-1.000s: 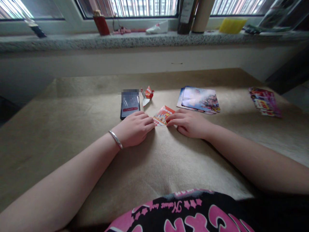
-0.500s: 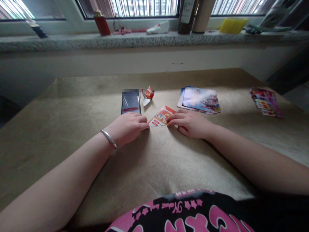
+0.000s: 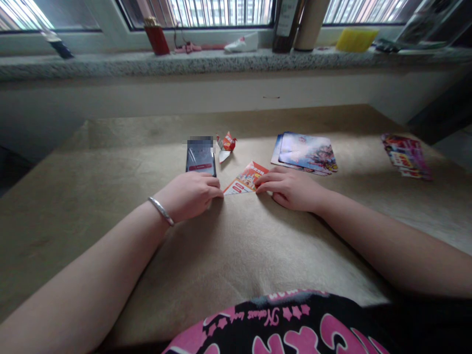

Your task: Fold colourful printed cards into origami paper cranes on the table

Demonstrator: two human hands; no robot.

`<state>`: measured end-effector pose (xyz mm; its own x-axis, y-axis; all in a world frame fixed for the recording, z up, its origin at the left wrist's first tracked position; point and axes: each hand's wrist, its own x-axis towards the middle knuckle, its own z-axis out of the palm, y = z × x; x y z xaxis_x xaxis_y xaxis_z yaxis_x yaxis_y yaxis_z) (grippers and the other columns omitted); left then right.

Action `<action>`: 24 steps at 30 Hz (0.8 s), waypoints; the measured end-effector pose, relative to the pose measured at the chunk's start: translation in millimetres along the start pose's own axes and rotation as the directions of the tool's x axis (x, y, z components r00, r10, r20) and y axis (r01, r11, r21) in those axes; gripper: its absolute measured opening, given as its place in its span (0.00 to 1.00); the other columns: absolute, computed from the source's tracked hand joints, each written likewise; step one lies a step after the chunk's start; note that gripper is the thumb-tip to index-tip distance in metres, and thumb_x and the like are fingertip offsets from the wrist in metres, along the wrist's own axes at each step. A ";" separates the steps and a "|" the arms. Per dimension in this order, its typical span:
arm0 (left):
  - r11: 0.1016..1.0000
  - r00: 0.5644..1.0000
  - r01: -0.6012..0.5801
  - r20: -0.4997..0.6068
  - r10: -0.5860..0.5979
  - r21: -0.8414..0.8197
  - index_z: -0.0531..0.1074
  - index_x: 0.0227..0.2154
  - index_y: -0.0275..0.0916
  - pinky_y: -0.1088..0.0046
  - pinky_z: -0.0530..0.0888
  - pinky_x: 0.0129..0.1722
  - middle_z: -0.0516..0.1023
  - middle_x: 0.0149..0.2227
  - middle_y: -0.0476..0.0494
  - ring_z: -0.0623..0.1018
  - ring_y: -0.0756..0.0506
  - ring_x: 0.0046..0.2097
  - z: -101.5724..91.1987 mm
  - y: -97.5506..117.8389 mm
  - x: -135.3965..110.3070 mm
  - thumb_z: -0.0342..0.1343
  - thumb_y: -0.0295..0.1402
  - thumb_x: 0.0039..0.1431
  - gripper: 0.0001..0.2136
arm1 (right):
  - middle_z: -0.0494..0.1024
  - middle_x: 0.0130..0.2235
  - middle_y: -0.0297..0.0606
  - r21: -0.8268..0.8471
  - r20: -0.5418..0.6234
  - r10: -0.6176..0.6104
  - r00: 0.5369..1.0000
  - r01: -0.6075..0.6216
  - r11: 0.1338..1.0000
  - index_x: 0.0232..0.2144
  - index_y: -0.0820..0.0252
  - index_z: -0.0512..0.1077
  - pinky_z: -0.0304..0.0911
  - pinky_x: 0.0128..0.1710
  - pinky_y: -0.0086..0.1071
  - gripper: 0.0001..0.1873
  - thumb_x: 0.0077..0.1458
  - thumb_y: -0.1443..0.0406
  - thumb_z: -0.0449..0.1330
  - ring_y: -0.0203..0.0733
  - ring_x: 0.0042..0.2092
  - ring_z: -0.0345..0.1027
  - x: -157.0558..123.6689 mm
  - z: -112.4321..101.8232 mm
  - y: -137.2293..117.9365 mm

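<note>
While left hand (image 3: 190, 196) and right hand (image 3: 287, 188) touch its sides, paper (image 3: 243, 182) lies on worktop (image 3: 221, 255) between them.
Left fingertips bunched at paper's left corner, right fingers resting on its right side; can't tell if either pinches. Farther: phone (image 3: 201, 160) partly hidden behind left hand, cards (image 3: 308, 150) just beyond right; folded bird (image 3: 226, 145) beside phone; sill (image 3: 221, 65) at back.

1 head-worn camera: looks forward and down across table (image 3: 236, 255) toward window (image 3: 224, 12).

Behind the sheet (image 3: 244, 181), paper bird (image 3: 227, 145) between phone (image 3: 201, 156) and cards (image 3: 304, 150)
</note>
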<state>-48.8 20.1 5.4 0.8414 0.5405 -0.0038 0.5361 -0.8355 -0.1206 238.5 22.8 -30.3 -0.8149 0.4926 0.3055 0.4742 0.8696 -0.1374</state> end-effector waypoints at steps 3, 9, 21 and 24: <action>1.000 1.000 0.006 0.008 -0.006 -0.017 0.77 0.35 0.43 0.73 0.71 0.38 0.78 0.35 0.48 0.75 0.48 0.37 -0.6 -2.6 -1.9 0.47 0.24 0.54 0.15 | 0.75 0.49 0.35 0.005 0.003 -0.003 1.000 0.003 1.000 0.42 0.55 0.74 0.63 0.46 0.38 0.20 0.49 0.75 0.51 0.43 0.47 0.64 0.4 0.1 -0.3; 1.000 1.000 0.006 -0.006 -0.006 -0.025 0.77 0.35 0.44 0.73 0.70 0.38 0.78 0.35 0.48 0.75 0.48 0.37 1.3 -5.3 -5.3 0.46 0.25 0.55 0.15 | 0.76 0.48 0.36 0.004 0.002 0.004 1.000 -0.004 1.000 0.42 0.56 0.74 0.63 0.46 0.39 0.20 0.49 0.75 0.51 0.43 0.47 0.65 0.9 -0.1 -1.5; 0.997 0.994 0.074 -0.075 -0.075 -0.010 0.75 0.39 0.40 0.72 0.71 0.36 0.76 0.40 0.44 0.75 0.47 0.37 4.1 6.6 -0.7 0.46 0.29 0.58 0.13 | 0.75 0.48 0.36 -0.009 0.009 -0.002 1.000 0.003 1.000 0.42 0.57 0.74 0.63 0.46 0.38 0.20 0.49 0.74 0.51 0.43 0.46 0.64 2.0 -1.1 -1.1; 0.997 0.988 0.001 -0.154 -0.013 -0.074 0.71 0.48 0.42 0.66 0.70 0.47 0.75 0.45 0.44 0.73 0.46 0.45 10.7 14.8 7.3 0.45 0.29 0.59 0.16 | 0.75 0.48 0.36 -0.012 0.008 -0.007 1.000 0.007 1.000 0.43 0.57 0.74 0.63 0.46 0.38 0.20 0.49 0.74 0.51 0.43 0.45 0.64 2.4 -2.2 -1.9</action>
<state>-35.4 12.8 -7.1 0.8349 0.5294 0.1505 0.5409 -0.8398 -0.0470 236.4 22.3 -27.2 -0.8207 0.4866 0.2993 0.4722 0.8727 -0.1241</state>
